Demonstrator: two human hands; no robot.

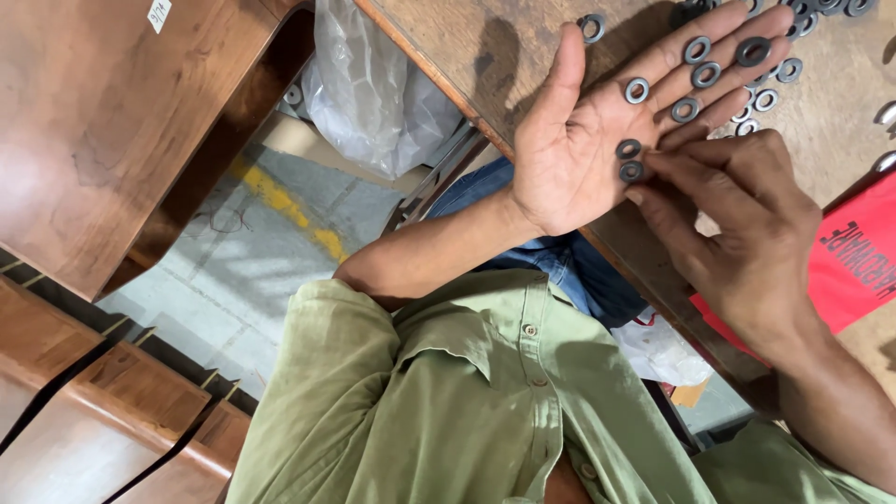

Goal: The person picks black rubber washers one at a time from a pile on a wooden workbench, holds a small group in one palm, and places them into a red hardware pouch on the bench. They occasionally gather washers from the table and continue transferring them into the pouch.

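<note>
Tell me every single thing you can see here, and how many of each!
washers on the palm: seven, dark grey metal rings, lying on the open hand's fingers and palm
loose washers: a heap too crowded to count, grey, on the table beyond the fingertips
wooden table: one, brown, under both hands
red bag: one, red with printing, at the right edge of the table
clear plastic bag: one, see-through, crumpled below the table edge
wooden boards: several, reddish brown, at left
floor: grey with a yellow stripe
shirt: one, olive green, buttoned
left hand: open, palm up, holding washers
right hand: fingertips pinching at the washers on the palm
</note>
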